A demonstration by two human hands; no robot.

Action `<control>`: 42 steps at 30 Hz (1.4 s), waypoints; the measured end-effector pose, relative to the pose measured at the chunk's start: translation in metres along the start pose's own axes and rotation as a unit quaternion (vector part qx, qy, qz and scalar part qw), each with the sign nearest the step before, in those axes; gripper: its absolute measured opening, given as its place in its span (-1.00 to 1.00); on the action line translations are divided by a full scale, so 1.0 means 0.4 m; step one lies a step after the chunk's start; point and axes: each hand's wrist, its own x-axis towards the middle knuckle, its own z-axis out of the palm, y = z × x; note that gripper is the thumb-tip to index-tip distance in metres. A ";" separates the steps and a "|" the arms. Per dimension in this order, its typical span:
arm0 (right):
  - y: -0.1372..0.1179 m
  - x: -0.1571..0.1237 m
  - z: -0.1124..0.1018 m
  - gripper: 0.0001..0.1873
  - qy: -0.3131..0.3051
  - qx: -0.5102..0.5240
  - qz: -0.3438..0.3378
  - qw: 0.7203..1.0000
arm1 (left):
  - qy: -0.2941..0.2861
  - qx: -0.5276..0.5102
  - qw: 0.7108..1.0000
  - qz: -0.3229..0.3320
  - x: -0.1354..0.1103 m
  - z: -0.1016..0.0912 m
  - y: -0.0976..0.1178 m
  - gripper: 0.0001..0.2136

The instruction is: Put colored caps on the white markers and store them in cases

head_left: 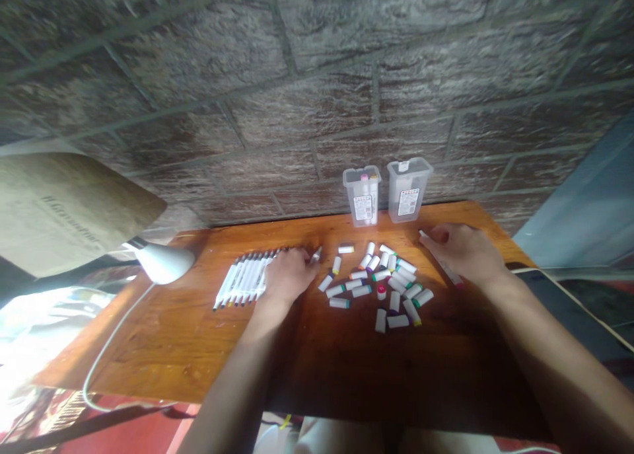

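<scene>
My left hand (290, 273) rests at the right end of a row of white markers (246, 279) lying side by side. A small white marker cap (316, 254) is pinched between its thumb and fingers. Over the right side of the table, my right hand (463, 249) is closed on a white marker (448, 270) with a pinkish-red lower end, slanting down to the right. Between my hands lie many loose white caps (356, 284) with coloured bands. One red-topped cap (381, 291) stands upright among them.
Two clear plastic boxes stand by the brick wall: the left box (357, 189) holds a few markers, the right box (399, 203) shows none. A white lamp (166, 261) with a paper-like shade and cable stands left. The wooden table's (163, 348) front edge is close to me.
</scene>
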 end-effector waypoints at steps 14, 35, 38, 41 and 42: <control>-0.147 -0.100 0.001 -0.72 -0.115 0.365 -0.220 0.898 | 0.051 -0.614 0.765 0.189 -0.035 0.009 0.055 -0.68; -0.132 -0.096 0.020 -0.82 -0.176 0.248 -0.320 0.897 | -0.101 -0.810 0.555 0.162 -0.045 -0.005 0.070 -0.72; -0.132 -0.096 0.020 -0.81 -0.177 0.254 -0.319 0.896 | -0.097 -0.816 0.549 0.154 -0.044 -0.009 0.072 -0.72; -0.127 -0.096 0.026 -0.77 -0.192 0.259 -0.324 0.889 | -0.095 -0.818 0.548 0.143 -0.043 -0.012 0.073 -0.71; -0.125 -0.095 0.030 -0.76 -0.197 0.258 -0.326 0.888 | -0.095 -0.819 0.549 0.139 -0.043 -0.012 0.073 -0.70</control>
